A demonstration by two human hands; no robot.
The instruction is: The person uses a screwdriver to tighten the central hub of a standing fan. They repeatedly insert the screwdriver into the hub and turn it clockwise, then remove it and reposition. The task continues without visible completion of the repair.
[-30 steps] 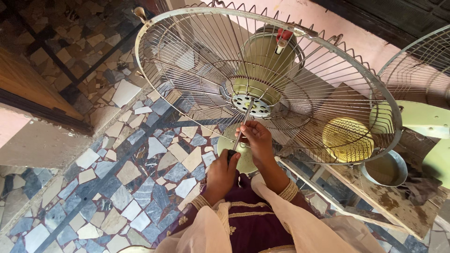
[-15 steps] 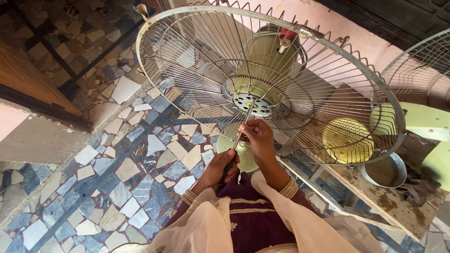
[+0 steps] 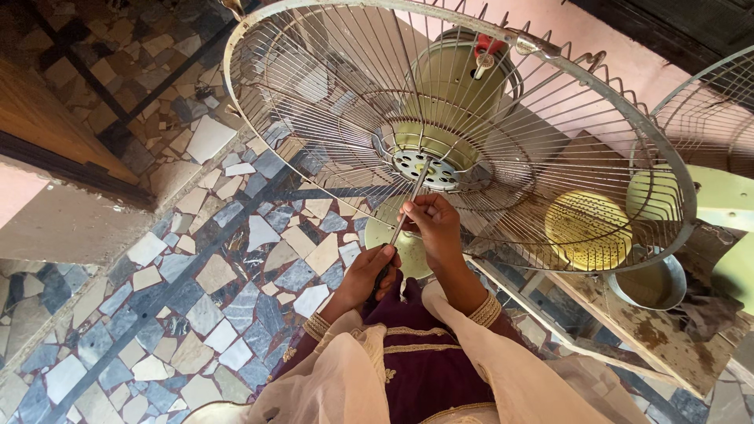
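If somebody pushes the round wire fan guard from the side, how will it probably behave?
The wire fan guard looks stiff at its thick rim, but its thin spokes would probably flex. Being mostly open wire, it seems light for its size. It appears fixed to the motor housing, so it would likely sway rather than roll.

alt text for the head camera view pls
Two hands work a screwdriver into the motor hub of a wire fan guard: the left hand grips its handle, the right hand steadies the shaft, above a mosaic stone floor.
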